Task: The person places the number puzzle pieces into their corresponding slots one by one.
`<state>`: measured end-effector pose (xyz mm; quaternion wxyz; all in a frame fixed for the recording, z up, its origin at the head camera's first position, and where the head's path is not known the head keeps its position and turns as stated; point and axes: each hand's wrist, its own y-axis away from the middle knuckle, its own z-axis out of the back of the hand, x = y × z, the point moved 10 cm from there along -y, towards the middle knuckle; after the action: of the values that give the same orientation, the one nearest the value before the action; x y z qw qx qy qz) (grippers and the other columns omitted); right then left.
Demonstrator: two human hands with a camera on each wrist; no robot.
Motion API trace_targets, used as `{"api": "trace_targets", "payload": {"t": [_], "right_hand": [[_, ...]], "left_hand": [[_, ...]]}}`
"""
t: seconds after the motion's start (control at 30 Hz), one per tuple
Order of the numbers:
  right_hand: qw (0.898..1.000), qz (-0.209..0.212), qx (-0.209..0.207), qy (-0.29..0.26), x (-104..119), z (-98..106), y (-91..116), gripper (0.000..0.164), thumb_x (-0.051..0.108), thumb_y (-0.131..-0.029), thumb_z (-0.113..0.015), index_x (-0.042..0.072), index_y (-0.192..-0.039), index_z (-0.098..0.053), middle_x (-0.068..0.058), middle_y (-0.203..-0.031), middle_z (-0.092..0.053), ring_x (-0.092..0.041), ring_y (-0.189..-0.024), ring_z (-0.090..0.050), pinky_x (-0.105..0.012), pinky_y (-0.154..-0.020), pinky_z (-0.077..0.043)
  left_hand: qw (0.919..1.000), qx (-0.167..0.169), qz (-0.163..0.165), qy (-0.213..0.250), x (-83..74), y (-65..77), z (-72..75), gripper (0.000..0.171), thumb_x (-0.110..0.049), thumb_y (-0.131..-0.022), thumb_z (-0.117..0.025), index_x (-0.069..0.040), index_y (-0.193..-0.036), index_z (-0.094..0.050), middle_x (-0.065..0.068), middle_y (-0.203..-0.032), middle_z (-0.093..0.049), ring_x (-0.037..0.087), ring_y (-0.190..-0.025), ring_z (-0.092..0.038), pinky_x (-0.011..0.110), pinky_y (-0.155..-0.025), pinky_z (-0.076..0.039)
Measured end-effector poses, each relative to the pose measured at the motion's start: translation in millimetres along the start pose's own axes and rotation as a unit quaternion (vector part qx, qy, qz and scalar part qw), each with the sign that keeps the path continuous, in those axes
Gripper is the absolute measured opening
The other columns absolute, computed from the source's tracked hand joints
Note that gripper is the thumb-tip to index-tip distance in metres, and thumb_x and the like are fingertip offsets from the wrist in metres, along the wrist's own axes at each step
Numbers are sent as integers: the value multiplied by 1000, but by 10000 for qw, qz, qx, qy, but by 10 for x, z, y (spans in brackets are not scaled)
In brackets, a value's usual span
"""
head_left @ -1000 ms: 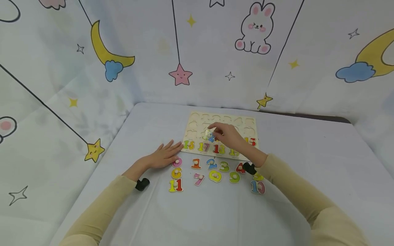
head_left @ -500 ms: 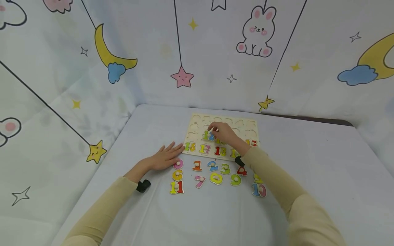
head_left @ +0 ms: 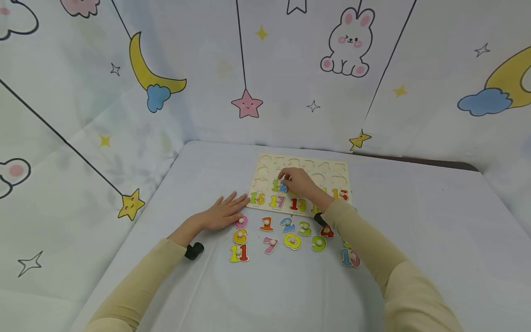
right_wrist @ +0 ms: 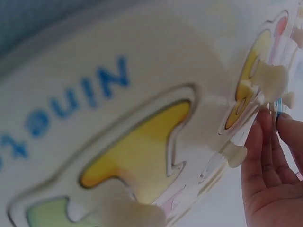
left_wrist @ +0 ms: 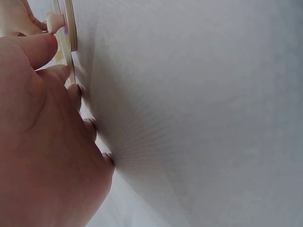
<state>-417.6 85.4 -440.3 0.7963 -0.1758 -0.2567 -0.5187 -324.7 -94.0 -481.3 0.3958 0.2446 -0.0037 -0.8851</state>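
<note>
My right hand (head_left: 302, 182) pinches a green-and-blue number 12 puzzle piece (head_left: 277, 185) over the third row of the pale wooden number board (head_left: 318, 178). In the right wrist view, the thumb and fingers (right_wrist: 258, 156) close on a thin piece with a blue edge. My left hand (head_left: 221, 213) lies flat with fingers spread, its fingertips at the board's lower left corner and its thumb beside the pink 0 piece (head_left: 241, 222). Number pieces 16 (head_left: 257, 198), 17 (head_left: 277, 201) and 18 (head_left: 297, 204) sit in the board's bottom row. The right forearm partly hides 19.
Loose knobbed number pieces lie on the white-covered table (head_left: 265, 295) in front of the board, among them 1 (head_left: 267, 224), 7 (head_left: 270, 245), 11 (head_left: 239, 253) and 10 (head_left: 350, 257). A patterned cloth backdrop (head_left: 282, 124) rises behind the table.
The right hand has moved slightly left and down with the 12 piece, which was tilted before and now looks flatter against the board. My left hand stays in place; the head view has shifted a little.
</note>
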Motion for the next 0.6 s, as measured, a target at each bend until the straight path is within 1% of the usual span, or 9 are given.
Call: {"api": "trace_targets", "payload": {"t": [0.27,0.37,0.6], "right_hand": [[9997,-9,76,231,1,-35,12,16,9,-93,-59,8,-108,-64,-7,-93,-58,-21,-81,-51,-34,-72,-44],[9995,-36,80,305,4,-41,6,16,9,-93,-60,8,-108,-63,-7,-92,-58,-22,-79,-51,-34,-71,-44],[9988,75,21,485,27,-54,-4,15,9,-93,-59,7,-107,-63,-7,-88,-56,-21,-76,-49,-33,-68,-42]], "left_hand": [[10000,12,0,-17,-27,7,27,59,-37,-102,-35,-12,-151,-14,7,-155,-8,32,-139,7,58,-104,3],[10000,3,-21,2,-42,15,41,59,-36,-102,-35,-11,-151,-15,8,-155,-9,33,-139,6,59,-104,3],[10000,0,-31,-3,-40,13,31,59,-36,-102,-35,-11,-151,-15,9,-155,-9,34,-139,6,59,-103,3]]}}
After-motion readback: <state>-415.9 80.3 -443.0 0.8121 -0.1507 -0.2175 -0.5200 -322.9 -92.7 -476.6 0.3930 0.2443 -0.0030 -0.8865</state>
